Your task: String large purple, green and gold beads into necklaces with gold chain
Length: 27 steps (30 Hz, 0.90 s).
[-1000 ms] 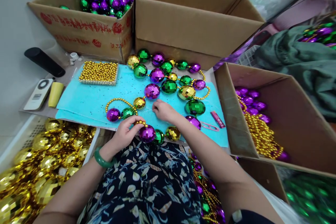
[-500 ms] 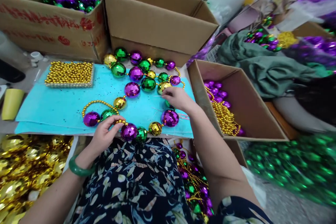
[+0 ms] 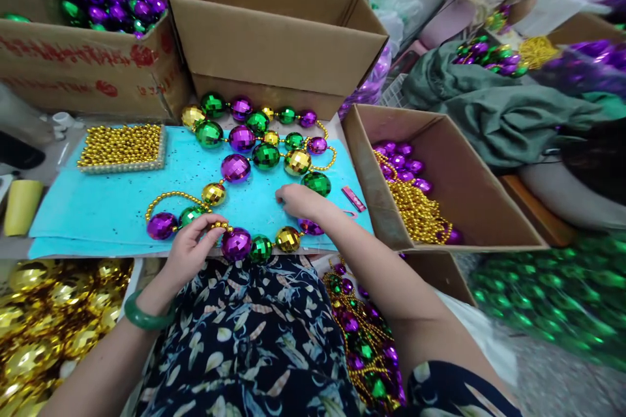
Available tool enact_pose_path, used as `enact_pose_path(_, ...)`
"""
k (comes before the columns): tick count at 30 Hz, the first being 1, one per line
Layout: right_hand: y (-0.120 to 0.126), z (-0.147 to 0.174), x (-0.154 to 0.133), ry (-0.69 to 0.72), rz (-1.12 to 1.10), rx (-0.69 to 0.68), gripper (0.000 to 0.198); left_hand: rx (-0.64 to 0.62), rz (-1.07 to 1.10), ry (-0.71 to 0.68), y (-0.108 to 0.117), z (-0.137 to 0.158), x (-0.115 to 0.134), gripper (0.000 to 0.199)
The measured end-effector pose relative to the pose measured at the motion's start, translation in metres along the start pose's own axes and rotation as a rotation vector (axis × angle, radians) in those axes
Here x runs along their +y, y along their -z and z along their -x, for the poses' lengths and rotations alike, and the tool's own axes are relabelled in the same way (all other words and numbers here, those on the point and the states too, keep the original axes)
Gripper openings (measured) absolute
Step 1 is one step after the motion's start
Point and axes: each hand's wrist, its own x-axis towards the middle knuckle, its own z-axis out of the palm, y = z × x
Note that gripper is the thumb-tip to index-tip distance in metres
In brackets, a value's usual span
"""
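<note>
Strung shiny beads in purple, green and gold curve across a blue cloth (image 3: 122, 199). My left hand (image 3: 195, 244) pinches a short run of small gold beads (image 3: 220, 225) beside a large purple bead (image 3: 236, 244) near the front edge. A green bead (image 3: 261, 247) and a gold bead (image 3: 288, 239) follow to its right. My right hand (image 3: 298, 199) hovers over the cloth inside the loop, fingers closed; what they hold, if anything, cannot be made out. Just beyond it lies a large green bead (image 3: 316, 185). The right forearm partly covers another purple bead (image 3: 309, 227).
A clear tray of small gold beads (image 3: 122, 146) sits at the left. Cardboard boxes (image 3: 278, 39) line the back, and another box (image 3: 469, 189) at the right holds purple beads and gold strands. A pink packet (image 3: 353, 199) lies near the cloth's right edge. Large gold beads (image 3: 63, 293) fill a lower-left container.
My right hand has moved left and toward me, away from the gold bead on the loop's far right side. My left hand keeps its pinch on the small gold beads.
</note>
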Motion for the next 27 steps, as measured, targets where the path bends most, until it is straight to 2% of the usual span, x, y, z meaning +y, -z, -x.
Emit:
enact_pose_path(5, -0.005, -0.004, -0.002, -0.031, 0.023, -0.042, 0.027, 0.050, 0.003, 0.017, 0.003, 0.002, 0.002, 0.022)
enact_pose_path(9, 0.007, 0.000, 0.001, -0.018, -0.044, -0.001, 0.021, 0.081, -0.002, 0.024, 0.005, 0.001, 0.004, 0.023)
enact_pose_path(12, 0.026, 0.028, 0.014, 0.004, -0.257, 0.207, 0.017, 0.115, 0.001, 0.007, 0.009, -0.002, 0.006, 0.021)
enact_pose_path(14, 0.036, 0.060, 0.028, 0.029, -0.491, 0.399, 0.010, 0.145, 0.012, 0.006, 0.012, -0.006, 0.007, 0.021)
enact_pose_path(16, 0.037, 0.096, 0.042, -0.017, -0.675, 0.518, 0.007, 0.186, 0.017, 0.016, 0.015, -0.010, 0.006, 0.022)
enact_pose_path(18, 0.024, 0.128, 0.053, -0.145, -0.763, 0.585, 0.010, 0.250, 0.023, 0.025, 0.017, -0.015, 0.004, 0.023)
enact_pose_path(21, -0.017, 0.155, 0.062, -0.351, -0.749, 0.616, 0.013, 0.350, 0.098, 0.036, 0.018, -0.024, 0.002, 0.024)
enact_pose_path(22, -0.034, 0.159, 0.062, -0.400, -0.728, 0.580, 0.012, 0.371, 0.130, 0.038, 0.018, -0.026, 0.001, 0.024)
enact_pose_path(26, -0.100, 0.163, 0.055, -0.534, -0.661, 0.249, 0.009, 0.400, 0.191, 0.040, 0.015, -0.033, 0.002, 0.025)
enact_pose_path(27, -0.115, 0.162, 0.052, -0.567, -0.651, 0.209, 0.009, 0.399, 0.193, 0.044, 0.014, -0.033, 0.003, 0.025)
